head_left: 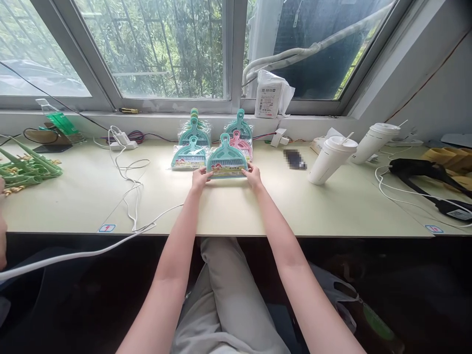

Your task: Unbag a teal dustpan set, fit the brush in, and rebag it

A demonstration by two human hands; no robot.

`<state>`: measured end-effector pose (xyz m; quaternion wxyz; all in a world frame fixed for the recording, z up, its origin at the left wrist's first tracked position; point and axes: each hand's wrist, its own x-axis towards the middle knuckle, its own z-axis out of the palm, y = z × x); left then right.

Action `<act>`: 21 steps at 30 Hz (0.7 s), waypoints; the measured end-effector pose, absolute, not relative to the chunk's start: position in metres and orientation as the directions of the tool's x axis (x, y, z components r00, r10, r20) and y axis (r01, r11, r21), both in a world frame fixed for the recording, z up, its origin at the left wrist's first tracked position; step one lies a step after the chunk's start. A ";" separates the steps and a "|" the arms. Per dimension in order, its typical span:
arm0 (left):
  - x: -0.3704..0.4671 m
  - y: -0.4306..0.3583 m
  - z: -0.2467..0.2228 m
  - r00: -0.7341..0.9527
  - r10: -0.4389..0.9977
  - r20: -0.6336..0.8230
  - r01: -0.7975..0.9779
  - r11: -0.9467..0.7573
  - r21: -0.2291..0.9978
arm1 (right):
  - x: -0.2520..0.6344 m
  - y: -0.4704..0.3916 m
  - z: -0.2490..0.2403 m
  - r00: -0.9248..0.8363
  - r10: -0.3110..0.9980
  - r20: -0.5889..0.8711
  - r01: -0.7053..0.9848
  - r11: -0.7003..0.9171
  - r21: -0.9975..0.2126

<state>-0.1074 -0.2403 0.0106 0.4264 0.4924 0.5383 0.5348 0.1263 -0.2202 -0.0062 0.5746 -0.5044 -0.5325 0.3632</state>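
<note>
Between my hands is a teal mini dustpan and brush set (pixel 226 160) in clear wrap, its handle pointing to the window. My left hand (pixel 201 178) grips its lower left corner, and my right hand (pixel 253 176) its lower right corner. A second teal set (pixel 189 155) lies just left of it. Behind that stands a row of several wrapped sets (pixel 194 130). A pink set (pixel 239 142) shows partly behind the held one, with another teal set (pixel 240 123) at its back.
White cables (pixel 134 196) run over the left of the table (pixel 155 216). Two white lidded cups (pixel 330 160) (pixel 374 142), a blurred dark phone-like item (pixel 295 159) and a black strap (pixel 424 182) lie to the right. Green artificial plants (pixel 29 167) and another person's hand (pixel 2 226) are far left.
</note>
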 end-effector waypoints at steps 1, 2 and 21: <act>-0.108 -0.239 0.010 -0.137 0.987 0.084 0.116 -0.069 0.991 | 0.128 -0.221 -0.006 0.181 0.950 0.253 0.125 0.233 -0.965; -0.107 -0.238 0.008 -0.128 0.986 0.108 0.174 -0.085 0.981 | 0.130 -0.222 -0.006 0.196 0.946 0.258 0.142 0.233 -0.962; -0.070 -0.167 0.005 0.103 0.898 0.428 0.704 -0.369 0.607 | 0.252 -0.191 -0.023 0.498 0.817 0.290 0.125 0.263 -0.957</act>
